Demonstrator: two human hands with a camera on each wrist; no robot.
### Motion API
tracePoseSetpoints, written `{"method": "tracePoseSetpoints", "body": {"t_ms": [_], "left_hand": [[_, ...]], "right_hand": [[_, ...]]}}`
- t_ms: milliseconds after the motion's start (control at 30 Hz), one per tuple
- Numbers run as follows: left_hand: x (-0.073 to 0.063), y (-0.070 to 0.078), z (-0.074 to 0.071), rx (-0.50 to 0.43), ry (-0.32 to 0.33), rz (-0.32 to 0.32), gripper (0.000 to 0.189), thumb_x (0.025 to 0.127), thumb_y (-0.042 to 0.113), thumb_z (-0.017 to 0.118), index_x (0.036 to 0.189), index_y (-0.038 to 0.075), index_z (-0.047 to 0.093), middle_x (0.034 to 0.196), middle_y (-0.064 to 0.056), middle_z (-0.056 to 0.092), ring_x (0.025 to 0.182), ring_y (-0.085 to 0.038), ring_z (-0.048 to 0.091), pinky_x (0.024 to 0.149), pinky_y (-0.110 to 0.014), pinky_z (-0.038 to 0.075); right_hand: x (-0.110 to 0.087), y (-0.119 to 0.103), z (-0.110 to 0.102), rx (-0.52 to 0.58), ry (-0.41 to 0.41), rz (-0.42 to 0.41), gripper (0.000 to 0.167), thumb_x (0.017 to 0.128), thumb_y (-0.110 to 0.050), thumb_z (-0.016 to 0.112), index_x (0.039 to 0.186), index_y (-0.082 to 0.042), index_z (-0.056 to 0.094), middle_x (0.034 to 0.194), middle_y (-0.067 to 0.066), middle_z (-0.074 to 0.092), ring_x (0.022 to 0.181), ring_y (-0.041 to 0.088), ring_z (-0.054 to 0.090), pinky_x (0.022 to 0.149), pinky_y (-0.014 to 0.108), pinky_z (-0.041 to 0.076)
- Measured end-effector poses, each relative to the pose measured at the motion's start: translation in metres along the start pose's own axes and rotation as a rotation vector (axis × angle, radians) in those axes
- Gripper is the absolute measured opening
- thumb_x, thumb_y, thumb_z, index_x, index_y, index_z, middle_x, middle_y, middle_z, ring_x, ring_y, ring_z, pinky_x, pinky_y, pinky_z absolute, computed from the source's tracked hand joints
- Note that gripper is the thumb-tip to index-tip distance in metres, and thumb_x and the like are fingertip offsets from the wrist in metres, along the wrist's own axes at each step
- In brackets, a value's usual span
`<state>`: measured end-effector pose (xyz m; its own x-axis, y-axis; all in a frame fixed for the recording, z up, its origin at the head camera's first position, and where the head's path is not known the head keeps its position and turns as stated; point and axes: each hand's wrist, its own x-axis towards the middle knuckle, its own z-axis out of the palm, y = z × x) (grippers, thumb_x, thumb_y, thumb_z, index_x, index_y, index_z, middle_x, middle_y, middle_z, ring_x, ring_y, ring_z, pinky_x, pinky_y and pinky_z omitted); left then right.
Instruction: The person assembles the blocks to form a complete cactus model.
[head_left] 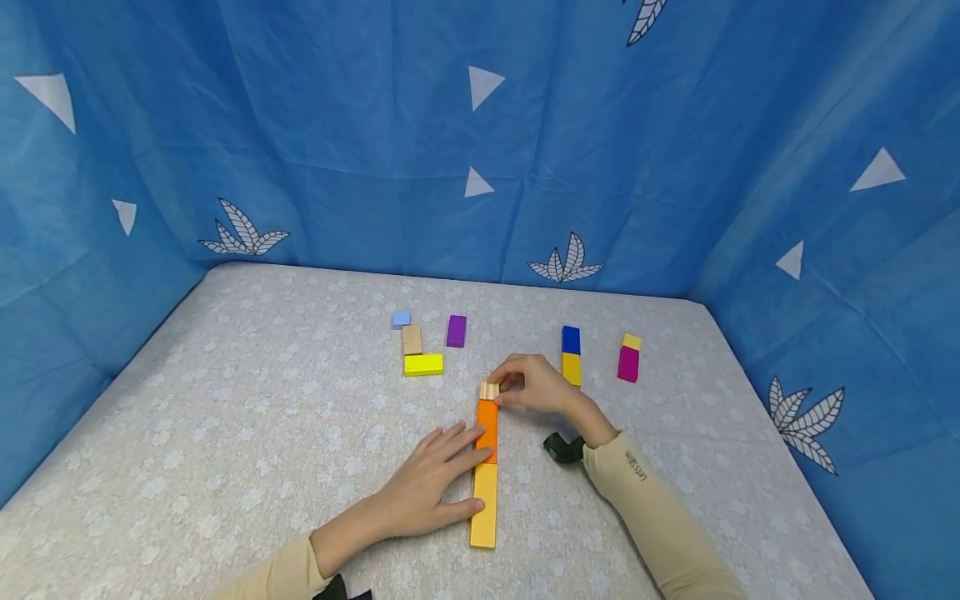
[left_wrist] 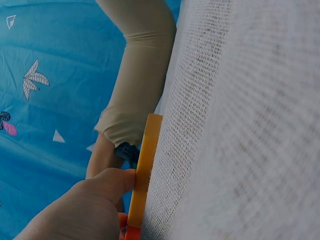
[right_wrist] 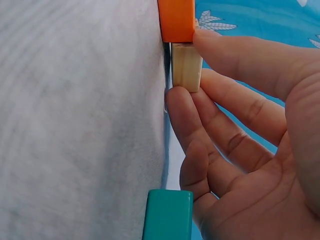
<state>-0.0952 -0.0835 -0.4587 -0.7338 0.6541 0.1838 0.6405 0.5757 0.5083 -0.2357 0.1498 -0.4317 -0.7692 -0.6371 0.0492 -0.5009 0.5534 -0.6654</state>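
Note:
My right hand (head_left: 536, 383) pinches a small pale wooden block (head_left: 489, 391) between thumb and fingertips, right at the far end of an orange block (head_left: 487, 432). In the right wrist view the wooden block (right_wrist: 187, 67) lines up with the orange block's end (right_wrist: 177, 21), the thumb overlapping where they meet. A yellow-orange block (head_left: 484, 508) continues the row toward me. My left hand (head_left: 423, 487) lies spread beside the row, fingertips on the orange block and thumb against the yellow-orange one, as the thumb (left_wrist: 122, 180) also shows in the left wrist view.
Behind the row lie a light blue block (head_left: 401, 319), a tan block (head_left: 412, 340), a bright yellow block (head_left: 423, 364) and a purple block (head_left: 456, 331). To the right are blue (head_left: 571, 340) and magenta (head_left: 628, 364) blocks, each touching a yellow one. A teal block (right_wrist: 168, 215) shows near my right hand.

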Motion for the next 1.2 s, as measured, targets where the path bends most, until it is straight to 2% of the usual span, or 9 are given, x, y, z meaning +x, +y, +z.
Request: {"method": "tracePoseSetpoints", "body": {"t_ms": [533, 800, 900, 1067, 1200], "left_hand": [[0.000, -0.001, 0.001, -0.001, -0.002, -0.003, 0.063, 0.093, 0.051, 0.059, 0.145, 0.017, 0.049, 0.160, -0.006, 0.031, 0.148, -0.034, 0.025, 0.117, -0.060, 0.022], [0.000, -0.001, 0.001, -0.007, -0.008, -0.008, 0.064, 0.093, 0.053, 0.058, 0.145, 0.019, 0.048, 0.161, -0.005, 0.030, 0.148, -0.034, 0.025, 0.117, -0.061, 0.021], [0.000, -0.001, 0.001, -0.007, -0.010, -0.008, 0.064, 0.093, 0.053, 0.058, 0.146, 0.019, 0.048, 0.161, -0.005, 0.029, 0.149, -0.034, 0.024, 0.117, -0.061, 0.021], [0.001, -0.001, 0.000, -0.010, -0.021, -0.006, 0.064, 0.093, 0.053, 0.057, 0.146, 0.019, 0.048, 0.161, -0.005, 0.029, 0.149, -0.034, 0.024, 0.117, -0.061, 0.021], [0.001, 0.000, -0.001, -0.015, -0.022, -0.009, 0.063, 0.093, 0.053, 0.058, 0.145, 0.019, 0.048, 0.161, -0.005, 0.029, 0.149, -0.034, 0.024, 0.117, -0.061, 0.021]], "right_hand": [[0.001, 0.004, 0.001, 0.010, -0.016, -0.009, 0.026, 0.083, -0.015, 0.079, 0.107, -0.009, 0.074, 0.096, 0.001, 0.069, 0.083, 0.008, 0.062, 0.077, 0.023, 0.053], [0.000, 0.002, 0.000, -0.022, -0.004, -0.029, 0.029, 0.084, -0.018, 0.077, 0.111, -0.009, 0.072, 0.100, 0.003, 0.069, 0.088, 0.016, 0.062, 0.076, 0.025, 0.052], [-0.001, 0.000, -0.002, -0.041, 0.025, -0.030, 0.032, 0.085, -0.022, 0.077, 0.114, -0.009, 0.071, 0.104, 0.004, 0.069, 0.090, 0.019, 0.063, 0.078, 0.029, 0.052], [-0.007, -0.006, -0.007, -0.015, 0.117, -0.045, 0.039, 0.085, -0.021, 0.077, 0.119, -0.005, 0.069, 0.111, 0.011, 0.068, 0.095, 0.026, 0.064, 0.081, 0.044, 0.054], [-0.014, -0.008, -0.012, -0.001, 0.187, -0.070, 0.044, 0.084, -0.020, 0.078, 0.123, -0.004, 0.066, 0.116, 0.014, 0.066, 0.096, 0.030, 0.064, 0.080, 0.050, 0.054]]}}
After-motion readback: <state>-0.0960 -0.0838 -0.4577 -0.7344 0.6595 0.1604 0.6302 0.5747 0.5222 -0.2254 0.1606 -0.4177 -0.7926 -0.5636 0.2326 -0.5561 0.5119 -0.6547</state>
